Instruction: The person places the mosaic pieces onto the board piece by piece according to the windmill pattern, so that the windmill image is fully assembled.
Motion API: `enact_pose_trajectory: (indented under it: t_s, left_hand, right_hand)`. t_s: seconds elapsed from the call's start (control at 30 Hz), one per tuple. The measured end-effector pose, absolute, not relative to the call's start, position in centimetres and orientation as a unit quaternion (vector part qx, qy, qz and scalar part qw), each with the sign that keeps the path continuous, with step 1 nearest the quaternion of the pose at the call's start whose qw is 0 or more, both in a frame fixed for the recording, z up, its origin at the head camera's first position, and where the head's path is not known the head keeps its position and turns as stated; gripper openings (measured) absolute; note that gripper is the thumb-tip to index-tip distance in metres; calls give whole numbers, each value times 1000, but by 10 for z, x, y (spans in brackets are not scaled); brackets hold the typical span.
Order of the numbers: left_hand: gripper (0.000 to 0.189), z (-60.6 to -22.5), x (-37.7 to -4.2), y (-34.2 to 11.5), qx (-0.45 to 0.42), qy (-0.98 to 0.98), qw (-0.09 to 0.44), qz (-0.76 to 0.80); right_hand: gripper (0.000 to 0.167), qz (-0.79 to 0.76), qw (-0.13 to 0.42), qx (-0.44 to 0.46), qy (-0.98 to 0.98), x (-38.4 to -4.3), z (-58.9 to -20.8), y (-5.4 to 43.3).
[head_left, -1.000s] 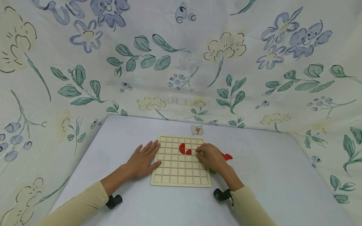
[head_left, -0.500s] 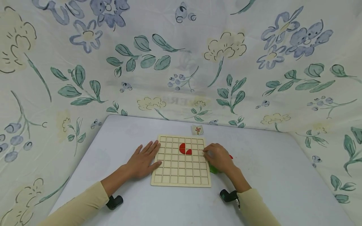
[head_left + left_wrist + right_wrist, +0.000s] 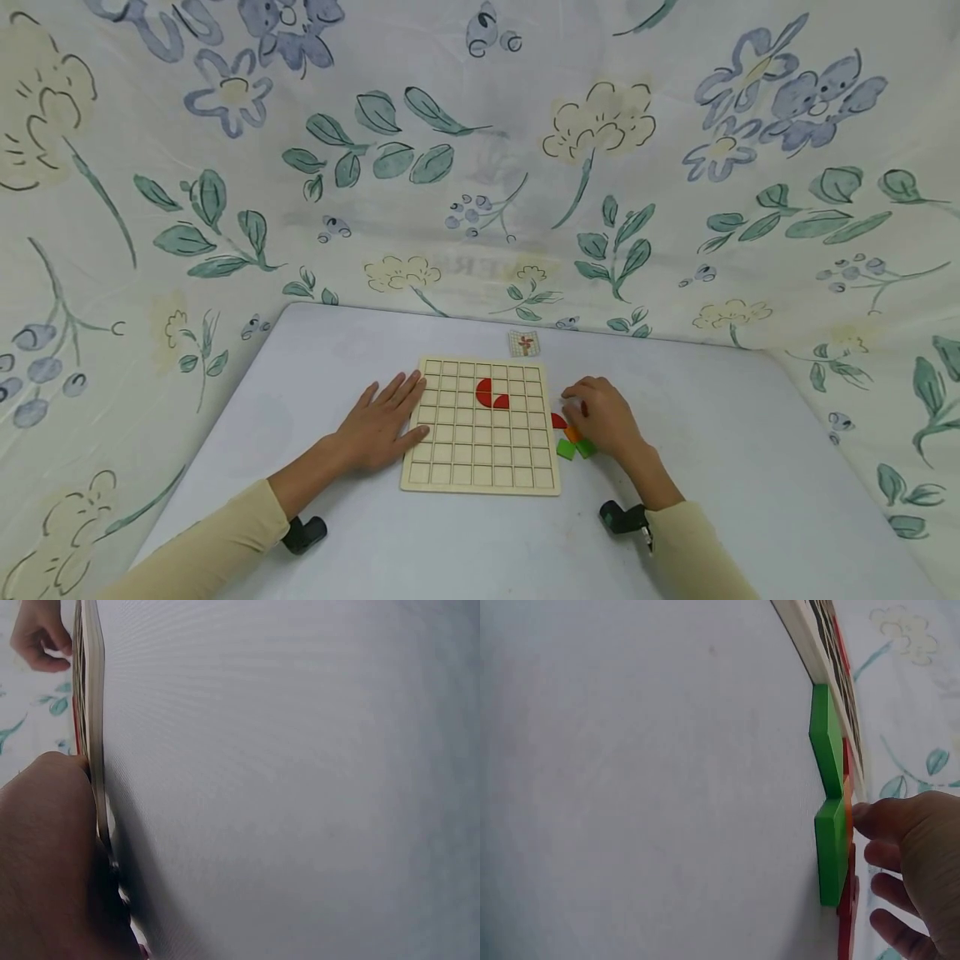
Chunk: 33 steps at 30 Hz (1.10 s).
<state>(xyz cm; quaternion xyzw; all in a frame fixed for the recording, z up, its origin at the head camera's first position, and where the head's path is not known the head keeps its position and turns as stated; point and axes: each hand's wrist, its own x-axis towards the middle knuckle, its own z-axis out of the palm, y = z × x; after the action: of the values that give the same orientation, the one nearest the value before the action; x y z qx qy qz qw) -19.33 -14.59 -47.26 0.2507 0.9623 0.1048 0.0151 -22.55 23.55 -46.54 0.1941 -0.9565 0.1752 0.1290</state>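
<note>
A white table (image 3: 720, 467) holds the board (image 3: 482, 456) before flowered cloth (image 3: 495, 192).

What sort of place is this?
Probably a screened-off tabletop for puzzle play, though the wider room is hidden. A white table stands before a flower-patterned backdrop, and on it lies a gridded board with coloured pieces beside it.

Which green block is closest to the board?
The left green block, just beside the grid board; the other green block lies farther right, nearer the right hand.
</note>
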Motion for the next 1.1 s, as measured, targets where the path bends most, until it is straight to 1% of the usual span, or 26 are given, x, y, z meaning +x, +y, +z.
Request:
enact_pose_trajectory:
  t_s: [0.3,0.37,0.6,0.9,1.1]
  left_hand:
    - [77,-472,-193,-146,254,961,15,109]
    - [77,-472,-193,-146,252,962,17,104]
    - [77,-472,-193,-146,252,962,15,109]
    - [76,-473,-193,-146,254,961,8,112]
    - [76,-472,-193,-145,252,961,9,110]
  right_hand:
    - [38,93,89,103,-986,-224,-457,245]
    - [41,84,79,89,-989,-223,-454,248]
    - [33,83,66,77,-991,-222,-451,257]
    - [26,121,83,84,-986,-225,-455,256]
    - [19,177,83,98,-976,-225,-458,254]
